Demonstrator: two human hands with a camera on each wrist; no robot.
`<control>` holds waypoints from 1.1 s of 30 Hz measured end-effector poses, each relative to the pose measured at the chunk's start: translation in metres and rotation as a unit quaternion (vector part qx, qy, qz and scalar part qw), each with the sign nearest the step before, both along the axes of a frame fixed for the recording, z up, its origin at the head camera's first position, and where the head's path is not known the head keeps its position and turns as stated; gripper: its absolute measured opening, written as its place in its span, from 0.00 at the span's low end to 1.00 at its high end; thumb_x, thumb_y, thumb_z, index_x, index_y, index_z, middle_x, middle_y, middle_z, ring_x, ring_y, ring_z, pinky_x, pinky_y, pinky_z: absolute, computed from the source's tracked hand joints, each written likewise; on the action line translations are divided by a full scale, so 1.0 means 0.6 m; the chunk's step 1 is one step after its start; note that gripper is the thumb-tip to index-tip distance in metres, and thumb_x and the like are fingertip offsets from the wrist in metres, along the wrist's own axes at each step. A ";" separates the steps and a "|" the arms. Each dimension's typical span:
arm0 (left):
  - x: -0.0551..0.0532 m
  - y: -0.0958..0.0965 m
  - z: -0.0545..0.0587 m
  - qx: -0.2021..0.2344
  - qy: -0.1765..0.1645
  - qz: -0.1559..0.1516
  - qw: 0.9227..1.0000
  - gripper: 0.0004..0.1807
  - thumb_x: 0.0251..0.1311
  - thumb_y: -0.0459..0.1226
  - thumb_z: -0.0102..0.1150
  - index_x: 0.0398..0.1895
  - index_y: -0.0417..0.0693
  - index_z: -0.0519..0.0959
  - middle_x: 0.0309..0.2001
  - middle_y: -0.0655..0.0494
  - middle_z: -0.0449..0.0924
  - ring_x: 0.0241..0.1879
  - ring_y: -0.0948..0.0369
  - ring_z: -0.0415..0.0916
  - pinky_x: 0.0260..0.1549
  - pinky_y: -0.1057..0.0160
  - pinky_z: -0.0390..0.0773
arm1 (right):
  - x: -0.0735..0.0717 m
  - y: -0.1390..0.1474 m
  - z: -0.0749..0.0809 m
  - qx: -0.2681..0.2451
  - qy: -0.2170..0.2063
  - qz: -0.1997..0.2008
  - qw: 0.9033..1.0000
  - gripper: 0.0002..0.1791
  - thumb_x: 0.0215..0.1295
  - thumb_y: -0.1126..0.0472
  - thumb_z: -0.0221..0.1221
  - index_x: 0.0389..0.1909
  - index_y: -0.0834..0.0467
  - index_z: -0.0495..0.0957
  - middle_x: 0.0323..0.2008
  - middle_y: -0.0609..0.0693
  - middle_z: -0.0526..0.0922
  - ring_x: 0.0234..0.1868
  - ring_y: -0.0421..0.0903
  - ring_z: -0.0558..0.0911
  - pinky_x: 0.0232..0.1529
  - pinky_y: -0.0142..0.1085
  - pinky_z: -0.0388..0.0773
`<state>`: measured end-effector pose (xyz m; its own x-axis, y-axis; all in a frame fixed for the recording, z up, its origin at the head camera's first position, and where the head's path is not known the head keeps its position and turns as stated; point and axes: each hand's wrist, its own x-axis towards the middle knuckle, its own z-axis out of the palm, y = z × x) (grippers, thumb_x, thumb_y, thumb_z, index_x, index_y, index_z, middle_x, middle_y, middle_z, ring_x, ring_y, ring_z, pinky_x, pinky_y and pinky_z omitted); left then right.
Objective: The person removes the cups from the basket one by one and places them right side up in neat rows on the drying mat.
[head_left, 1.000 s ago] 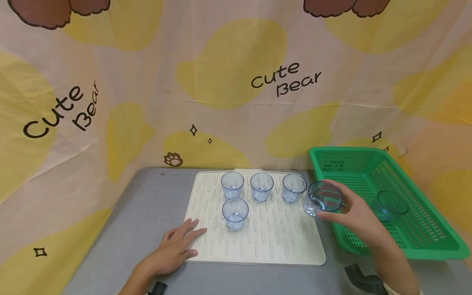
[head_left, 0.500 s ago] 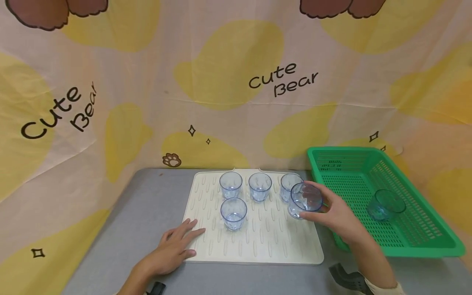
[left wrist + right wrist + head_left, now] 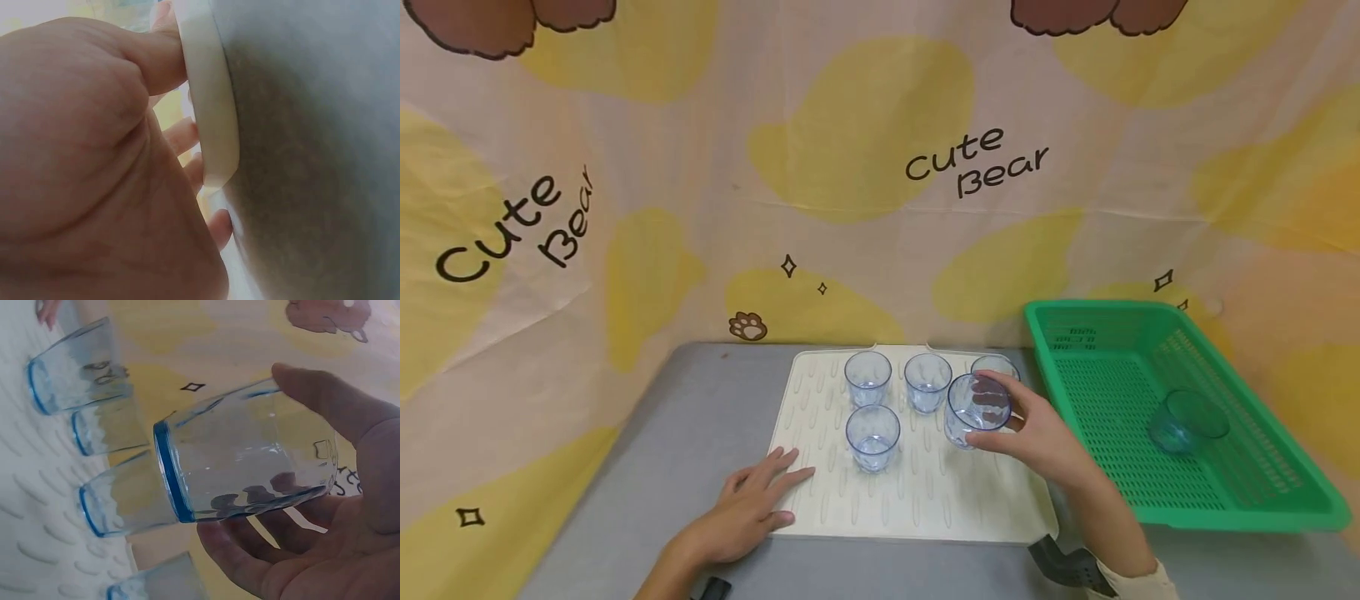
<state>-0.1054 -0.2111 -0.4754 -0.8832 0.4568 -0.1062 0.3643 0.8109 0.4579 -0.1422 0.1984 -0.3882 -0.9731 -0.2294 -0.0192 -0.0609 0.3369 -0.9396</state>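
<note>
My right hand grips a clear bluish drinking glass between thumb and fingers, upright and raised a little over the white ridged mat. On the mat's left edge rests my left hand, its fingers spread and relaxed; the left wrist view shows the thumb and fingertips along the mat's rim. Two glasses stand at the back of the mat, the left one and the middle one. A third back glass is partly hidden by the held glass and hand. One more glass stands in front of the left one.
A green perforated basket stands on the grey table to the right of the mat. Inside it one glass sits tilted. A patterned cloth hangs behind the table.
My right hand has carried the held glass leftward, from beside the basket's edge to over the mat, in front of the back row. The left hand stays on the mat's edge.
</note>
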 end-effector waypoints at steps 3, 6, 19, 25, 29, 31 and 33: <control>-0.003 0.000 -0.001 -0.002 0.014 -0.005 1.000 0.31 0.66 0.48 0.57 0.73 0.64 0.65 0.77 0.49 0.56 0.77 0.44 0.50 0.61 0.38 0.52 | -0.001 -0.007 -0.009 -0.002 -0.013 0.005 1.000 0.47 0.50 0.57 0.76 0.72 0.49 0.64 0.65 0.60 0.70 0.61 0.58 0.77 0.48 0.32 0.81; -0.001 0.000 0.001 0.000 -0.004 0.005 1.000 0.32 0.66 0.47 0.58 0.73 0.64 0.65 0.77 0.50 0.55 0.78 0.44 0.48 0.63 0.37 0.49 | 0.000 -0.014 -0.016 -0.003 -0.021 -0.001 1.000 0.47 0.49 0.57 0.76 0.71 0.47 0.65 0.65 0.59 0.71 0.61 0.58 0.78 0.49 0.34 0.81; -0.004 0.003 0.004 -0.006 -0.024 0.004 1.000 0.31 0.67 0.49 0.57 0.73 0.65 0.64 0.78 0.51 0.53 0.78 0.44 0.46 0.64 0.35 0.48 | -0.006 -0.042 -0.054 0.001 -0.018 0.000 1.000 0.43 0.51 0.56 0.75 0.69 0.49 0.67 0.66 0.57 0.73 0.66 0.58 0.75 0.63 0.52 0.74; -0.005 0.004 0.004 -0.008 -0.032 0.009 0.999 0.31 0.67 0.47 0.57 0.73 0.65 0.65 0.79 0.50 0.53 0.79 0.44 0.45 0.65 0.36 0.47 | -0.008 -0.056 -0.075 -0.012 -0.024 0.012 1.000 0.44 0.50 0.58 0.76 0.68 0.49 0.67 0.66 0.58 0.73 0.63 0.57 0.76 0.64 0.52 0.73; -0.006 0.005 0.003 -0.010 -0.041 0.015 0.999 0.32 0.66 0.48 0.58 0.73 0.65 0.64 0.79 0.50 0.52 0.79 0.44 0.44 0.66 0.35 0.45 | -0.010 -0.064 -0.086 -0.002 -0.029 0.008 1.000 0.45 0.48 0.57 0.77 0.69 0.49 0.67 0.67 0.56 0.72 0.65 0.59 0.75 0.63 0.52 0.74; -0.008 0.007 0.002 -0.011 -0.046 0.018 0.999 0.32 0.66 0.48 0.59 0.73 0.65 0.64 0.79 0.51 0.52 0.79 0.45 0.44 0.66 0.35 0.44 | -0.011 -0.067 -0.090 0.008 -0.029 0.002 1.000 0.46 0.48 0.56 0.77 0.69 0.49 0.67 0.67 0.55 0.72 0.66 0.60 0.74 0.63 0.52 0.75; -0.009 0.008 0.002 -0.009 -0.051 0.020 0.998 0.33 0.66 0.48 0.59 0.73 0.64 0.64 0.79 0.51 0.52 0.79 0.45 0.43 0.66 0.36 0.43 | -0.013 -0.069 -0.094 0.007 -0.029 -0.001 1.000 0.47 0.47 0.57 0.78 0.70 0.49 0.67 0.67 0.56 0.72 0.66 0.60 0.74 0.61 0.51 0.76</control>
<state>-0.1105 -0.2065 -0.4744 -0.8846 0.4190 -0.2047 0.2839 0.8321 0.4764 -0.1500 0.1572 -0.4445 -0.9705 -0.2276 -0.0793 -0.0055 0.3499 -0.9368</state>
